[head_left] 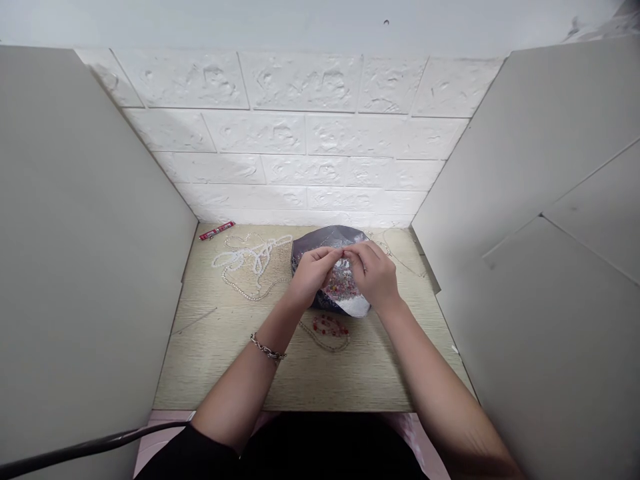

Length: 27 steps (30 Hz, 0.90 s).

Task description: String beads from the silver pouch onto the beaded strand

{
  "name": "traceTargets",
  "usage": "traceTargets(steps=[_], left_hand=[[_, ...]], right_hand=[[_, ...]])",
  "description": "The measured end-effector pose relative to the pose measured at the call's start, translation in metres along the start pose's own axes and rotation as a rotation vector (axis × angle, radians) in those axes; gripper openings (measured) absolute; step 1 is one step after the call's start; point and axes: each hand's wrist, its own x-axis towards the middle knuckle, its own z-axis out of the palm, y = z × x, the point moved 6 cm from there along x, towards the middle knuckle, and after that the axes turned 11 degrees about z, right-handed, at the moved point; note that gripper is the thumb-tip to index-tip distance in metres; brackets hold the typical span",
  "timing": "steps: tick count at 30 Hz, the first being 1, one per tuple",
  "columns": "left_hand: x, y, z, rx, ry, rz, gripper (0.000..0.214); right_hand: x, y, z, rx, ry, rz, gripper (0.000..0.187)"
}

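My left hand [314,272] and my right hand [373,272] meet over a dark bowl [325,239] that holds several small coloured and white beads [345,290]. Both hands are closed in a pinch, fingertips touching each other near the bowl's middle. What they pinch is too small to make out. A chain bracelet [267,349] sits on my left wrist. A thin strand with red beads [327,328] lies on the wooden table [225,360] just in front of the bowl, between my forearms.
Strings of white pearl-like beads [250,263] lie at the back left of the table, with a small red object [217,231] behind them. A thin strand [400,250] lies right of the bowl. Grey panels [75,233] wall in both sides; a white brick wall stands behind.
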Motion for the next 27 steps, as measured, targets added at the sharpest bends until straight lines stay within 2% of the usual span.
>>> traceTargets(steps=[7,11,20,23,27], left_hand=[[-0.003,-0.002,0.011,-0.091,-0.165,-0.056,0.029],[-0.001,-0.002,0.012,-0.157,-0.174,-0.012,0.025],[0.0,-0.003,0.013,-0.094,-0.23,0.017,0.02],[-0.003,0.0,0.016,-0.086,-0.258,-0.006,0.022],[-0.008,0.007,0.022,-0.085,-0.357,-0.006,0.025]], right_hand=[[-0.002,-0.007,-0.005,0.076,0.111,-0.024,0.008],[-0.002,-0.007,-0.007,0.111,0.14,-0.009,0.008],[0.001,-0.006,-0.012,0.134,0.154,0.017,0.008],[0.007,-0.001,-0.02,0.132,0.204,0.083,0.008],[0.022,0.004,-0.034,0.14,0.227,0.206,0.01]])
